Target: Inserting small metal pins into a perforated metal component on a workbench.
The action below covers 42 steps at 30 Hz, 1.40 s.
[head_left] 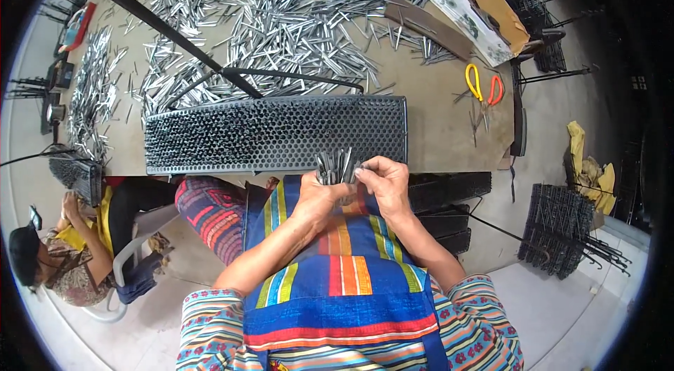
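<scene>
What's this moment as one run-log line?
left hand: holds slender metal pieces; right hand: fingertips beside them; perforated black rack: open holes at right

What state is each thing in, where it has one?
Left hand: grip closed around a bundle of metal strips
Right hand: thumb and forefinger together; contents unclear
Perforated black panel: bristly at left, plain holes at right
Loose metal strips: scattered on the table
Scissors: handles spread apart
Cardboard box: open
</scene>
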### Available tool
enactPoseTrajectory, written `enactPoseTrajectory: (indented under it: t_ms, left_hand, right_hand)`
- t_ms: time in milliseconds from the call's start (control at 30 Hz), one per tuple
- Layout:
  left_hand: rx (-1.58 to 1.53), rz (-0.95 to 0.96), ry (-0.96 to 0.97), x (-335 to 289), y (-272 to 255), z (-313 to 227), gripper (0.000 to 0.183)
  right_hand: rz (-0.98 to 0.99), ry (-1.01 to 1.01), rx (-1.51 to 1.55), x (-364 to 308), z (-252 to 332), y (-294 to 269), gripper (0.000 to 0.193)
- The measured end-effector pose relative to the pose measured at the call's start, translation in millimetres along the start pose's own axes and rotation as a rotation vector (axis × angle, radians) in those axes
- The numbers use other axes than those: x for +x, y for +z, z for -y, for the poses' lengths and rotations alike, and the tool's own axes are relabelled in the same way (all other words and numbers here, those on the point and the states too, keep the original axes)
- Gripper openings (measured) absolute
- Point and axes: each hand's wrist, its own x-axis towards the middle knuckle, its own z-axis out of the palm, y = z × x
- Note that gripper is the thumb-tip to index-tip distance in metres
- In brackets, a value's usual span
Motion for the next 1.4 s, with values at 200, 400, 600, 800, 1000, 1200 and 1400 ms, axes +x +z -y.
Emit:
enactPoseTrajectory:
  t_ms: [200,400,600,800,1000,1200,1400]
  left_hand:
    - [-0.065,-0.011,0.042,3,4,3,0.019]
    - [0.022,-0.003,0.065,2,5,2,0.018]
    - [-0.05,-0.067,0.078,-1,2,8,0.015]
    - [0.123,-0.035,0.201,-3,1,7,0.017]
    - [-0.078,-0.09,0.056,4,-4,6,0.015]
    - [-0.261,0.058,-0.199,-3,1,1,0.018]
    - [-0.146,0.032,-0.162,2,4,-3,0.017]
  right_hand:
    - [-0.025,0.009,0.002,2,1,-4,0.004]
    - [0.066,0.136,0.094,-2,6,-8,0.004]
    - [0.137,0.203,0.138,0,8,-11,0.003]
    - [0.115,0.163,0.085,-2,-2,-7,0.003]
    - [0.069,0.081,0.238,6,6,-19,0.004]
    - [-0.185,-0.314,0.0,46,26,-29,0.008]
    - [-0.166,-0.627,-0.206,96,26,-21,0.008]
